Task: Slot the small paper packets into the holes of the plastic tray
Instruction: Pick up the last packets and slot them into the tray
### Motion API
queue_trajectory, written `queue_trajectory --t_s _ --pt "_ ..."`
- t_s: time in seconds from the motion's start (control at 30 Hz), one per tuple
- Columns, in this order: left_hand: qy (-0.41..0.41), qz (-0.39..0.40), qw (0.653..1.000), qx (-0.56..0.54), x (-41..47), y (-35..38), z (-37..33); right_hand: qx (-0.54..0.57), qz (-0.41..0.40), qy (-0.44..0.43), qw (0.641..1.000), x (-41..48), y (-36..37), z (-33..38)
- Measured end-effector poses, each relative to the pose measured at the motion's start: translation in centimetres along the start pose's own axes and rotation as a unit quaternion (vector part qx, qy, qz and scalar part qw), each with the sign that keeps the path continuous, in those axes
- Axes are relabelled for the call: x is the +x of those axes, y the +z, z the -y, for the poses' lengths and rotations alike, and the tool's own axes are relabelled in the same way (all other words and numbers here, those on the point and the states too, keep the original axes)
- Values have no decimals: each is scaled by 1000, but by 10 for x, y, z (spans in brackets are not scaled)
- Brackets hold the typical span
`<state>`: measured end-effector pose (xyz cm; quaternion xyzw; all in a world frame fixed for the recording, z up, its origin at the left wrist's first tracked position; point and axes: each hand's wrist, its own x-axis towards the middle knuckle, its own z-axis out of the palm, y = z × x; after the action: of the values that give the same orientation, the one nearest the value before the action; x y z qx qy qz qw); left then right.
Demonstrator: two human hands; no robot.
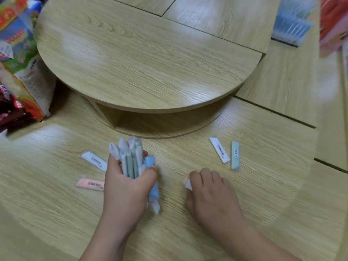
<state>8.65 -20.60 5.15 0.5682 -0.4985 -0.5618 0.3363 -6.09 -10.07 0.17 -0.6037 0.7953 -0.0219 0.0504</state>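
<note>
Head view. The left hand (128, 187) sat at lower centre, its fingers wrapped tight round a bundle of packets (131, 159) whose ends fanned toward the top of the frame. A blue packet (154, 191) was wedged by the thumb and pointed down-frame.

The right hand (212, 194) lay just right of it, palm down, fingers bent over a pink-white packet (187, 183) on the wooden table (263, 185). Only the packet's end showed, so I could not tell a pinch from a press.

Loose ones:
- A white packet (219, 152) and a green packet (235, 155) lay side by side up-right of the right hand, long axes roughly up-down in the frame. The right hand was clearly nearer.
- Another white packet (94, 161) and a pink packet (90, 184) lay just left of the full left hand, long axes nearer left-right.

No tray was clearly visible. A blurred blue-white object (291, 21) at upper right was well apart from both hands and too smeared to identify.

My read is that gathering was under way and slotting had not begun.
</note>
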Motion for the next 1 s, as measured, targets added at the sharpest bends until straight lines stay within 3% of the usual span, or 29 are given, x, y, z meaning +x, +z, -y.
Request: queue_trajectory --t_s 0.13,0.2,0.33,0.5,0.63,0.77,1.0 --pt "-1 3 1000 9 -1 11 0 34 -24 -34 999 1 -1 -10" --pt "-1 7 1000 8 -1 13 0 50 -28 -9 998 6 -8 -22" --pt "-5 16 1000 3 -2 14 -8 116 -28 223 968 30 -28 -70" --pt "-7 7 1000 3 -3 8 -12 119 -46 333 934 49 -32 -89" --pt "-5 -1 1000 13 -1 1 -11 93 -34 324 941 58 -21 -75" --pt "-7 -11 1000 29 -1 -10 -11 19 -55 237 970 61 -3 -55" --pt "8 -41 999 3 2 -44 -6 -32 -18 272 962 74 0 -24"
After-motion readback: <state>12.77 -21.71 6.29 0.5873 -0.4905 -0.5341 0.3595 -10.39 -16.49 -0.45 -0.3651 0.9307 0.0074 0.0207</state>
